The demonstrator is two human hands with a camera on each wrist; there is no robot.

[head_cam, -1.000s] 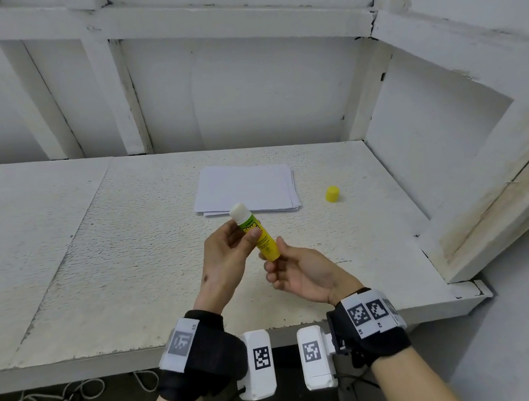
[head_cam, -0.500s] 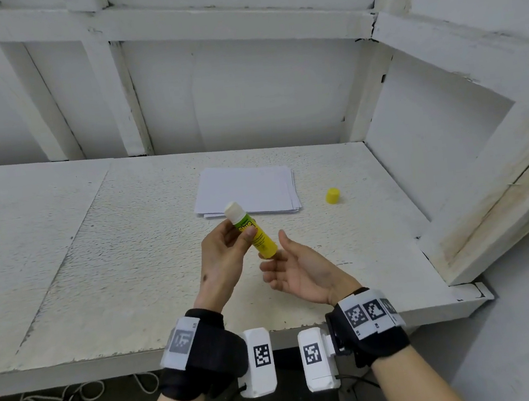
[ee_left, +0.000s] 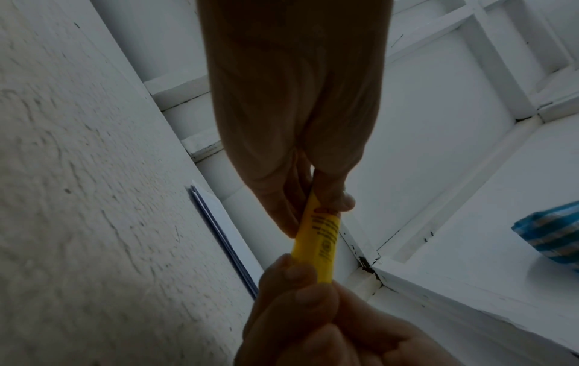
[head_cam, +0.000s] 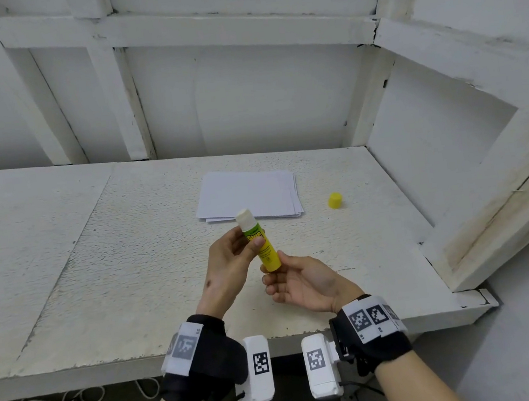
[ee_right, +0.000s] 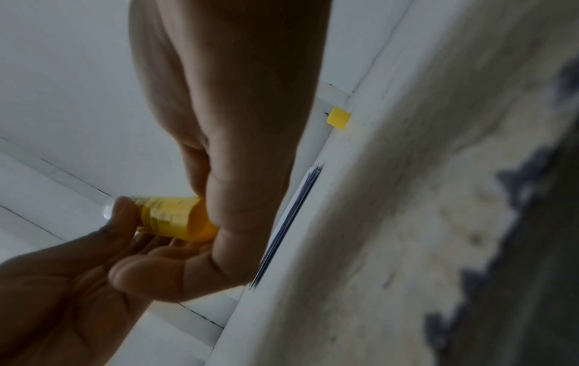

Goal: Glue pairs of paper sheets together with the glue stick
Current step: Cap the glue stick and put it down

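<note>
The right hand (head_cam: pixel 303 284) is back on the glue stick (head_cam: pixel 259 242), thumb and fingertips pinching the yellow base, where half a second ago that hand hung open just beside it. The left hand (head_cam: pixel 231 264) holds its grip round the labelled upper barrel, thumb across the green print, white glue end pointing up and away. So the stick is held in both hands above the worktop (head_cam: pixel 98 270), tilted, uncapped. That looks like another twist of the base to wind out more glue, a judgement only, since how much glue stands proud is hard to tell. The yellow cap (head_cam: pixel 335 200) sits alone on the worktop to the right of the paper stack (head_cam: pixel 249 192), well apart from both hands. The sheets lie untouched at the back, so no pair is glued yet: this is preparation.
</note>
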